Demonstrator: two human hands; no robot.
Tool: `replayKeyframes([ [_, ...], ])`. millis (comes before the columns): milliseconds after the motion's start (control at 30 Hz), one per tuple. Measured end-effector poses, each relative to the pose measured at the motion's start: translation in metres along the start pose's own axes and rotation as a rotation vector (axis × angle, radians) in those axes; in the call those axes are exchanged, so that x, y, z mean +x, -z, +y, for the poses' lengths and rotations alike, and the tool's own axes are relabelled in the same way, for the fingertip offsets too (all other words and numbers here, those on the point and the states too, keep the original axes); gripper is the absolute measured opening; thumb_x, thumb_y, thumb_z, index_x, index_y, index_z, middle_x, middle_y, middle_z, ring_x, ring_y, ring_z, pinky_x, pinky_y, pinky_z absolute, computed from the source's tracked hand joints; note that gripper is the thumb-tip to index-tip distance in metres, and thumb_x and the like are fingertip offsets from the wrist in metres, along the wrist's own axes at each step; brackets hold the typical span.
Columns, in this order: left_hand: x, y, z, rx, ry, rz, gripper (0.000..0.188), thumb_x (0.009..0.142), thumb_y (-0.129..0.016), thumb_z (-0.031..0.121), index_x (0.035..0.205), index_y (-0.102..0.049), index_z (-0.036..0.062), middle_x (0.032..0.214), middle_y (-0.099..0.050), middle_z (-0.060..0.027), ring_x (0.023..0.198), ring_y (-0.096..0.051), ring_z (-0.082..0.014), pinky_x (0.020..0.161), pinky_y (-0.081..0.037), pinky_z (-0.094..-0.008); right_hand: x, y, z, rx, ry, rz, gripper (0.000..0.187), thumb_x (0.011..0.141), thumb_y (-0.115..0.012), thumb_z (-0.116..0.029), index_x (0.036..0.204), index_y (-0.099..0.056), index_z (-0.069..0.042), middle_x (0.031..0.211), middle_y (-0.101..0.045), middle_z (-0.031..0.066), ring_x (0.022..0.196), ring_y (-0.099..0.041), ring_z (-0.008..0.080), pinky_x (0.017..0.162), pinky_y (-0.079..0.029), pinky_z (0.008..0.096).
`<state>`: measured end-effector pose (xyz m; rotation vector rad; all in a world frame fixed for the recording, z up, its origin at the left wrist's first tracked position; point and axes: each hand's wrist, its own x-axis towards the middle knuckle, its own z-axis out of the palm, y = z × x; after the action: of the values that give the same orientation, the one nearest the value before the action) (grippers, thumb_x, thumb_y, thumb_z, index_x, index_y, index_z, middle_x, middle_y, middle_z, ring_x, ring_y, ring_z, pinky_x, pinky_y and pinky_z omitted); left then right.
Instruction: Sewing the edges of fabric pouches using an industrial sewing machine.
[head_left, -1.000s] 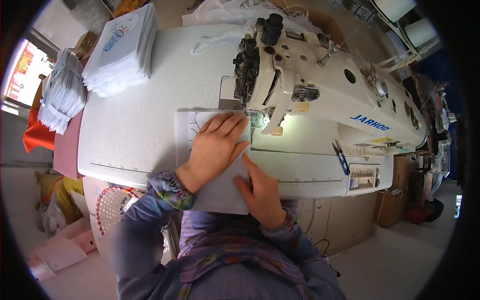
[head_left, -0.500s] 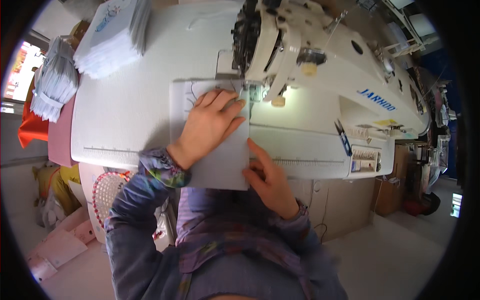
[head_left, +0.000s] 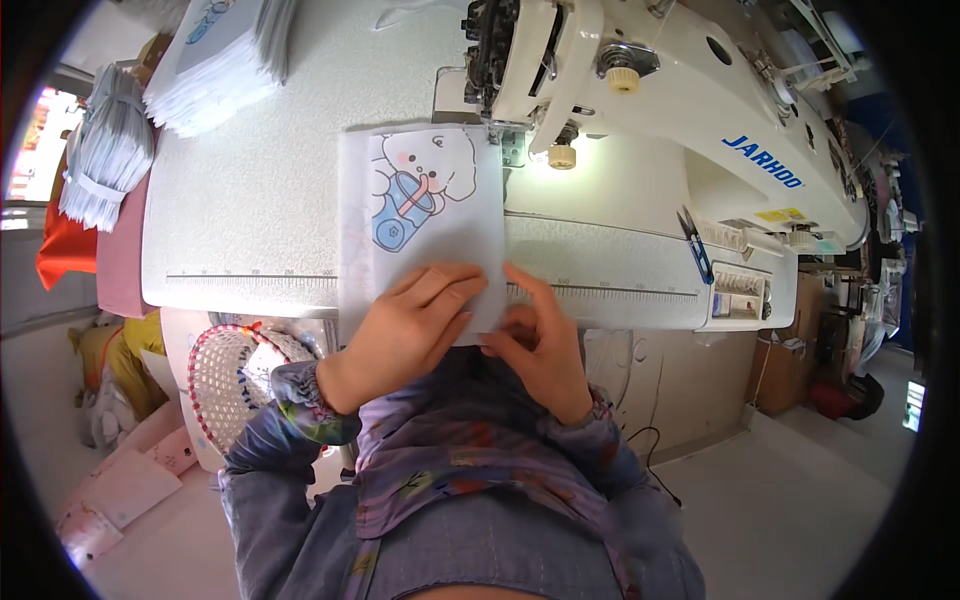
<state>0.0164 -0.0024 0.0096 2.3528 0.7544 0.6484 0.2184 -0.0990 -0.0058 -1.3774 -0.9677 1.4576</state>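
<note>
A white rectangular cloth panel (head_left: 440, 235), printed with a cartoon puppy and a blue cup with a straw, lies flat on the sewing table. Its far right corner reaches the needle area of a cream sewing machine (head_left: 600, 90). My left hand (head_left: 405, 335) rests on the panel's near half, palm down, with fingers stretched out. At the near right edge, the thumb and curled fingers of my right hand (head_left: 545, 350) close on the panel's border, while its index finger points forward along that edge. The underside of this grip is hidden.
Stacked printed panels (head_left: 215, 75) and a tied white bundle (head_left: 105, 150) stand at the far left. Blue-handled thread snips (head_left: 695, 245) lie on the right beside a bobbin tray (head_left: 738, 295). A mesh basket (head_left: 220, 385) hangs below the table's front edge (head_left: 240, 305).
My left hand has slid toward me down the panel, uncovering the print. My right hand stays at the right edge. The whole view has shifted slightly.
</note>
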Motion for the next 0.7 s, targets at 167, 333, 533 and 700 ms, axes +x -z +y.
replayKeyframes([
  [167,-0.009,0.000,0.001,0.120,-0.073,-0.017,0.043,0.084,-0.075,0.000,0.126,-0.073,0.0040,0.125,-0.070,-0.0133,0.113,-0.068,-0.0353,0.097,-0.057,-0.0457,-0.003,0.000,0.004,-0.007,0.026,-0.004,0.072,0.098,-0.073,0.008,0.162,-0.043,-0.006,0.103,-0.075,0.0093,0.097,-0.073,0.0145,0.087,-0.061,0.0288],
  [333,-0.015,0.007,0.002,0.303,-0.098,-0.038,0.049,0.081,-0.078,0.006,0.130,-0.075,0.0097,0.129,-0.067,-0.0092,0.123,-0.063,-0.0309,0.106,-0.051,-0.0484,-0.003,0.000,0.002,-0.002,0.007,-0.021,0.069,0.098,-0.073,0.008,0.160,-0.046,-0.006,0.105,-0.076,0.0099,0.097,-0.074,0.0140,0.087,-0.060,0.0286],
  [533,-0.025,0.007,-0.001,0.379,-0.084,-0.079,0.055,0.082,-0.081,0.015,0.137,-0.073,0.0130,0.137,-0.062,-0.0069,0.132,-0.058,-0.0300,0.114,-0.045,-0.0512,-0.003,0.000,0.001,0.010,-0.009,-0.018,0.066,0.099,-0.071,0.008,0.158,-0.047,-0.006,0.105,-0.076,0.0097,0.096,-0.074,0.0139,0.087,-0.060,0.0286],
  [700,-0.027,-0.001,0.001,0.289,-0.080,-0.126,0.062,0.079,-0.084,0.022,0.139,-0.072,0.0132,0.139,-0.061,-0.0075,0.132,-0.057,-0.0296,0.118,-0.043,-0.0516,-0.003,0.002,0.001,0.000,0.004,-0.025,0.057,0.100,-0.069,0.008,0.153,-0.054,-0.003,0.105,-0.076,0.0090,0.095,-0.074,0.0134,0.087,-0.060,0.0280],
])
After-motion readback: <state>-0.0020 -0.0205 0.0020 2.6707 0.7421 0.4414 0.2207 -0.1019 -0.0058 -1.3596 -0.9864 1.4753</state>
